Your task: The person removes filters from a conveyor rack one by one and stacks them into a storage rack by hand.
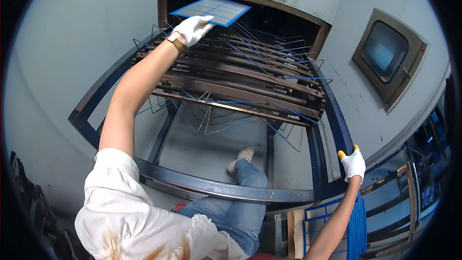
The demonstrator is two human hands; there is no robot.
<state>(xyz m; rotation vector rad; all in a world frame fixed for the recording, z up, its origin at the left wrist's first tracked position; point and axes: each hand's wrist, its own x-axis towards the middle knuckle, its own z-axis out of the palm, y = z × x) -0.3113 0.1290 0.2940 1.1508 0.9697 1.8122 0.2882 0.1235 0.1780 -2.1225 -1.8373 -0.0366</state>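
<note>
At far left we see a pale wall (53, 43), curved by the lens. From the lower left a bare forearm reaches up to the left hand (193, 30), white-gloved, its fingers closed in a pinch on the near left edge of a thin, blue-edged panel (211, 10). The panel lies beyond this hand and to its right, tilted above the machine; it looks longest from left to right, though the slant keeps us from being sure. The left hand is much the nearer one. Beneath the panel stretches a conveyor of brown slats (231, 86) with bent wire holders (236, 101), set in a dark blue frame (216, 188) over a grey floor (226, 135), where the person's shoe (243, 158) shows. Behind it gapes a dark opening (274, 17). Well apart, at the frame's right-hand rail, we find the right hand (354, 166), gloved with yellow fingertips, fingers parted; whether it grips the rail we cannot tell. Below it stands a blue stack of frames (357, 226), and above, at far right, a brown-framed window (383, 50).
</note>
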